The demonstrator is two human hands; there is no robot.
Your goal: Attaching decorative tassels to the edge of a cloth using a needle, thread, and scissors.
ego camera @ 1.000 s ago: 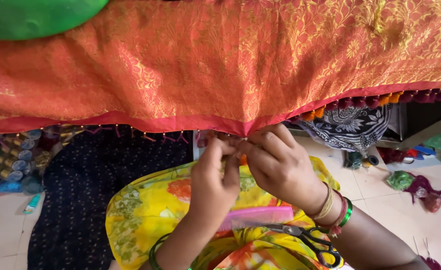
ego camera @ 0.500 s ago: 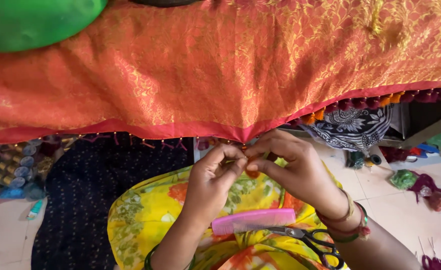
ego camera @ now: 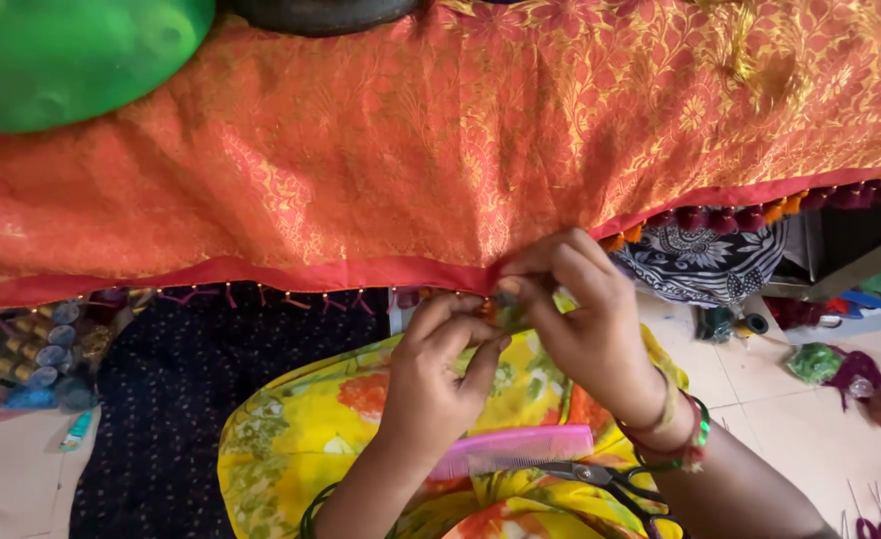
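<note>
A wide orange cloth with gold flower patterning (ego camera: 440, 150) stretches across the whole upper half of the frame, its red border (ego camera: 291, 274) running along the lower edge. Just below centre, both hands meet at that border. The right hand (ego camera: 585, 319) has its fingers pinched closed on the red edge and on a small tuft of thread (greenish and orange, mostly hidden by the fingertips). The left hand (ego camera: 440, 374) sits just beside it, fingers curled in and nearly closed, the tips touching the same tuft under the hem. Bangles (ego camera: 675, 429) circle the right wrist.

Along the border to the upper right hangs a row of finished tassels in maroon and orange (ego camera: 760, 212); to the left only thin loose threads (ego camera: 291, 297) dangle from the hem.

In the lower middle, on a yellow flowered cloth (ego camera: 300, 429), lie a pink comb (ego camera: 520, 451) and, touching it, black-handled scissors (ego camera: 600, 477). A dark dotted cloth (ego camera: 171, 399) covers the lower left, with thread spools (ego camera: 36, 349) at the far left edge. A green rounded object (ego camera: 71, 55) fills the upper left corner.
</note>
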